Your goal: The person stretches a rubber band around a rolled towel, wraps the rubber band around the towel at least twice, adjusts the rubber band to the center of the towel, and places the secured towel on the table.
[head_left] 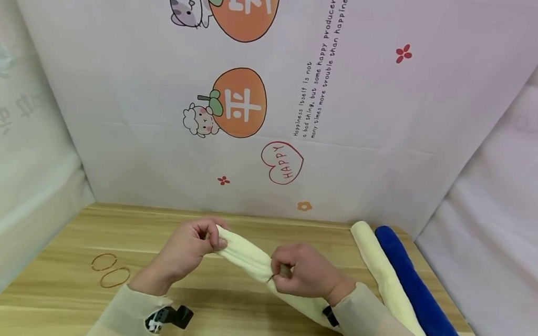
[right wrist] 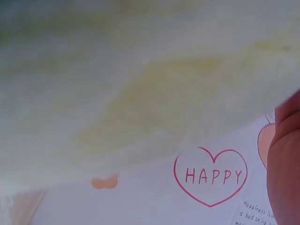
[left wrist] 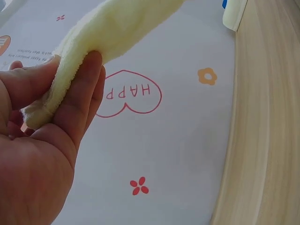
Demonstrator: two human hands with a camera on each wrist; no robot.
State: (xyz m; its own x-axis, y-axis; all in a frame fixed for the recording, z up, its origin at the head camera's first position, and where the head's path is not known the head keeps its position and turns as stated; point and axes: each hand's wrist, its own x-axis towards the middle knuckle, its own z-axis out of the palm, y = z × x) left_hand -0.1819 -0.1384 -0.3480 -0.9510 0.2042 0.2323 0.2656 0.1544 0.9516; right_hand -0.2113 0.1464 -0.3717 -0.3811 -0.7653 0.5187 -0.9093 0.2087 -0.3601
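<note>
A rolled pale yellow towel [head_left: 248, 256] slants in the air above the table in the head view. My left hand [head_left: 188, 251] pinches its upper left end between thumb and fingers; the left wrist view shows the towel's end [left wrist: 70, 70] folded in that grip. Partway along the roll, my right hand [head_left: 305, 271] has curled fingers against the towel and pinches a thin rubber band [head_left: 270, 279] there, mostly hidden by the fingers. Blurred towel [right wrist: 140, 103] fills much of the right wrist view, with part of the right hand [right wrist: 287, 159] at the edge.
Two thin orange-brown rubber bands [head_left: 115, 278] lie on the wooden table [head_left: 65, 289] at the left. Along the right side lie another rolled pale yellow towel [head_left: 379, 271] and a rolled blue towel [head_left: 420, 296]. A printed white cloth [head_left: 372, 118] hangs behind.
</note>
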